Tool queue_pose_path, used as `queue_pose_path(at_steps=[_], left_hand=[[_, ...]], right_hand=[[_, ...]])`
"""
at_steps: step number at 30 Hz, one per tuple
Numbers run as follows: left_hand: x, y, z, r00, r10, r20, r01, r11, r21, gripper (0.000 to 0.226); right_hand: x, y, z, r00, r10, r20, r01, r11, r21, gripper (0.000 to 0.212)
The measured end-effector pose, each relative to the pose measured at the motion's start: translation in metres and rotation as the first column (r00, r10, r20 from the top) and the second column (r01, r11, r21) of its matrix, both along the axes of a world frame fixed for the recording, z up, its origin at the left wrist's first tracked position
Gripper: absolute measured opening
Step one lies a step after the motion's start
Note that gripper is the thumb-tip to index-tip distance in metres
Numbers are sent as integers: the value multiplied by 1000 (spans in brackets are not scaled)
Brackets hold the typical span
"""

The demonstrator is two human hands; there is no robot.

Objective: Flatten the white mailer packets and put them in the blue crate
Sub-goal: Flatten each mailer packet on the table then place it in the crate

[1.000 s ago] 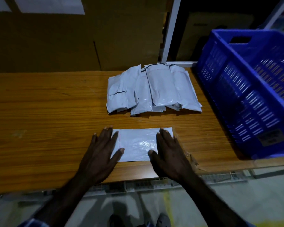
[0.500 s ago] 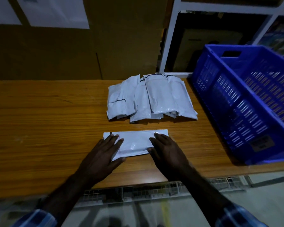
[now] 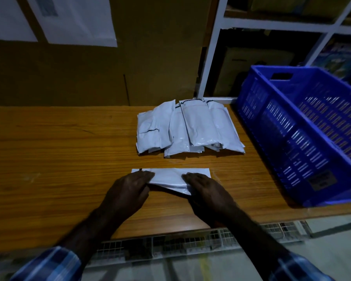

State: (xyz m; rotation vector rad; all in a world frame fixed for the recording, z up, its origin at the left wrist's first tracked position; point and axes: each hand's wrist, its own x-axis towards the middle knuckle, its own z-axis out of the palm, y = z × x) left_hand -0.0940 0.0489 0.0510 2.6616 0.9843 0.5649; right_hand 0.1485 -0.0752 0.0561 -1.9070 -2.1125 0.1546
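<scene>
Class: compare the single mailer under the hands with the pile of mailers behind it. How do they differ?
The single mailer lies crosswise, near the table edge; the pile lies lengthwise, farther back. Both hands grip the single mailer, its near edge lifted; the pile lies untouched. Both are white plastic.

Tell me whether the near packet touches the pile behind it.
Apart. The head view shows bare wood between the near packet and the pile.

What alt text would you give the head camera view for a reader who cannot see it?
Both hands, left hand and right hand, grip the near edge of a white mailer packet and lift it off a wooden table. Behind it lies a pile of white packets; a blue crate stands at the right.
</scene>
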Motion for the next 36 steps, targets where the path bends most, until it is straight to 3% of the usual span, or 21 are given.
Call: queue_pose_path(at_steps=[4, 10, 18, 21, 28, 36], left_hand=[[0, -1, 5, 998, -65, -20, 66, 995, 74, 52], [9, 1, 20, 990, -139, 3, 136, 973, 185, 59], [40, 7, 88, 939, -341, -30, 329, 874, 358, 75], [64, 7, 124, 906, -423, -6, 391, 831, 396, 69], [156, 2, 211, 890, -456, 0, 369, 718, 590, 44], [290, -8, 261, 856, -511, 72, 353, 682, 641, 38]], right_hand=[[-4, 4, 8, 995, -93, -21, 94, 995, 24, 67], [-5, 4, 41, 989, -95, 111, 75, 983, 170, 50], [20, -7, 100, 971, -143, 190, 60, 920, 387, 48], [44, -16, 133, 963, -161, 218, 50, 896, 442, 44], [131, -47, 209, 936, -238, 258, 10, 754, 657, 39], [230, -88, 245, 912, -340, 231, 114, 749, 653, 38]])
